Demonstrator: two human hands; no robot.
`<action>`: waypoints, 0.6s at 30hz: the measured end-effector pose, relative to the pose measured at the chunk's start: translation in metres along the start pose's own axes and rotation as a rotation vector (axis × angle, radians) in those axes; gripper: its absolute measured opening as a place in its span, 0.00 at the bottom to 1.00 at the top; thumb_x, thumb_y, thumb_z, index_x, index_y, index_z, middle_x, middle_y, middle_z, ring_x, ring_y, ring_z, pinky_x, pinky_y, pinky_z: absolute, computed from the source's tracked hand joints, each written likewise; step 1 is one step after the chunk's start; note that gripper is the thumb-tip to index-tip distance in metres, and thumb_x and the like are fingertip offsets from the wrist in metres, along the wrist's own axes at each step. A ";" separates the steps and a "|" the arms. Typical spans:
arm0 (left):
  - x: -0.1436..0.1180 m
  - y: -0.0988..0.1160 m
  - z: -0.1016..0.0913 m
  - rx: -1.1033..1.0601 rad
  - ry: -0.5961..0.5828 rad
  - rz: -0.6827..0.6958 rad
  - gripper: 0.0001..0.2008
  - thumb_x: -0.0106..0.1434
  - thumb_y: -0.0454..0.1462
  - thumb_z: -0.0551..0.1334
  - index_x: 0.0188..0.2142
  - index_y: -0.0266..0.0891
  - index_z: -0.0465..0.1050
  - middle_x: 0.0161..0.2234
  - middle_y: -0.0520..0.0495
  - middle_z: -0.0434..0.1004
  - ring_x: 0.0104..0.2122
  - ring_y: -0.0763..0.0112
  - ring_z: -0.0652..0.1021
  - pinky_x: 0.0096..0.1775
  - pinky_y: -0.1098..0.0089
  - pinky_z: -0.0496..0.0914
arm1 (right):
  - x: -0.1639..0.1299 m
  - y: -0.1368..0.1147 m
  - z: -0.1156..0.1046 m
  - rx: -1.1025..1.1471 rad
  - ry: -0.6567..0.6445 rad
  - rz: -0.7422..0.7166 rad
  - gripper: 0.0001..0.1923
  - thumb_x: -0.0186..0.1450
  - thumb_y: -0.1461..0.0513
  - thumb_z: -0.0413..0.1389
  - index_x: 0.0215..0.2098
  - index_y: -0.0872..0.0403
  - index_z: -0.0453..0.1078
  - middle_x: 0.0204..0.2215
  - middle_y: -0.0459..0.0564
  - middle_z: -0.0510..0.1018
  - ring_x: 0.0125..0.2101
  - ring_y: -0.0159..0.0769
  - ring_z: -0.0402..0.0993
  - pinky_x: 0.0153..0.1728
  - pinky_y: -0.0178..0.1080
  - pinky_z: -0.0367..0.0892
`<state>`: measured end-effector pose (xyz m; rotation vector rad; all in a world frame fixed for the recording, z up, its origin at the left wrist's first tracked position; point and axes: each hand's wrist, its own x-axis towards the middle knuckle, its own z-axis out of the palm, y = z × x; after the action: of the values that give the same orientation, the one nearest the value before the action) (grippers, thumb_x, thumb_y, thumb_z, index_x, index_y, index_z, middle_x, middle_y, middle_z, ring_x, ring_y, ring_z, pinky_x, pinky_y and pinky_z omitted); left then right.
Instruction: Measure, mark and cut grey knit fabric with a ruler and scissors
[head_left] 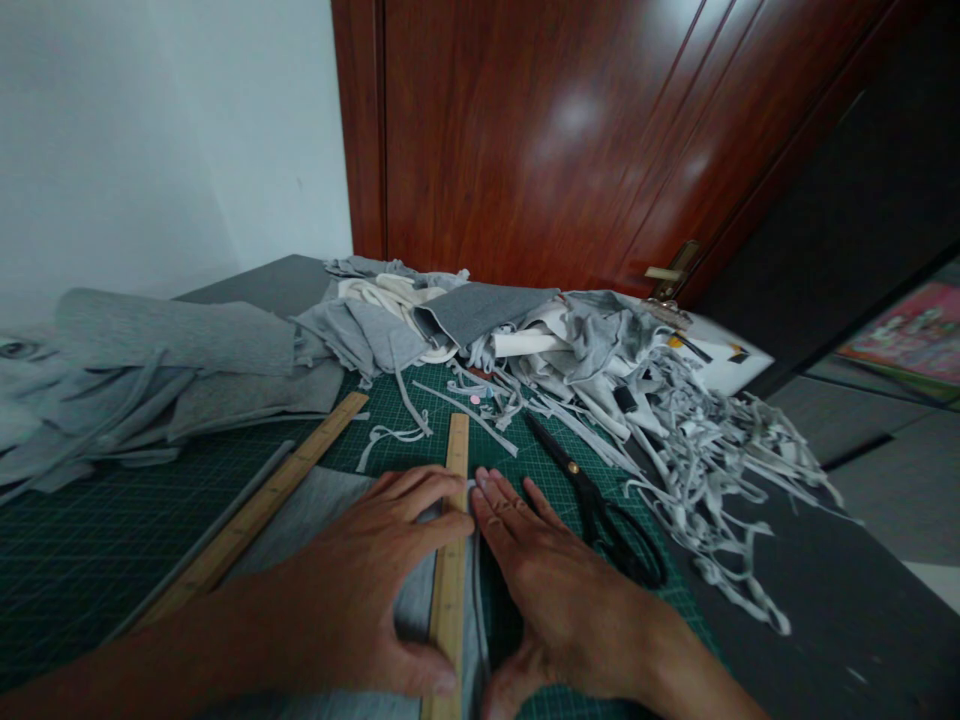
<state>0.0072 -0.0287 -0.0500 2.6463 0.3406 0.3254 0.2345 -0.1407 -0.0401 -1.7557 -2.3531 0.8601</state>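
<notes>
A wooden ruler [448, 590] lies lengthwise on a folded piece of grey fabric [414, 600], close to its right edge. My left hand [352, 570] rests over this ruler with thumb and fingers spread apart, fingertips pressing on it from above. Flat along the fabric's right edge is my right hand [547, 580], its fingers stretched out and their tips beside the ruler. A second wooden ruler [262, 505] lies slanted at the fabric's left side, partly hidden by my left forearm. Just right of my right hand are black-handled scissors [592, 495], lying on the green cutting mat [360, 440].
Rolled and folded grey cloth [180, 335] sits at the left. Heaped fabric scraps [487, 310] line the back, and tangled grey strips [705, 480] cover the right side of the dark table [840, 590]. A white box [727, 350] stands behind them, before a wooden door [510, 130].
</notes>
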 end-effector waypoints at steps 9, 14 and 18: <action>-0.002 -0.003 0.003 -0.012 0.006 -0.020 0.53 0.40 0.49 0.83 0.66 0.50 0.71 0.69 0.44 0.69 0.68 0.39 0.67 0.70 0.45 0.61 | -0.001 0.001 0.004 -0.014 0.033 0.000 0.83 0.50 0.35 0.75 0.80 0.66 0.34 0.79 0.69 0.31 0.79 0.63 0.27 0.77 0.63 0.31; 0.003 0.004 -0.002 0.006 -0.043 -0.054 0.47 0.40 0.47 0.83 0.61 0.48 0.74 0.67 0.43 0.69 0.67 0.41 0.67 0.69 0.46 0.61 | 0.000 0.003 0.003 0.009 0.027 0.000 0.85 0.48 0.33 0.75 0.80 0.65 0.33 0.79 0.67 0.30 0.79 0.62 0.26 0.77 0.61 0.30; 0.002 0.004 -0.001 -0.007 -0.018 -0.044 0.45 0.42 0.47 0.82 0.60 0.49 0.76 0.67 0.44 0.69 0.67 0.40 0.68 0.68 0.46 0.63 | 0.000 0.003 0.003 0.012 0.012 -0.004 0.83 0.50 0.32 0.72 0.80 0.66 0.33 0.79 0.67 0.29 0.79 0.62 0.26 0.77 0.61 0.29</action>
<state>0.0090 -0.0312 -0.0466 2.6291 0.3910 0.2878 0.2361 -0.1415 -0.0441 -1.7458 -2.3382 0.8593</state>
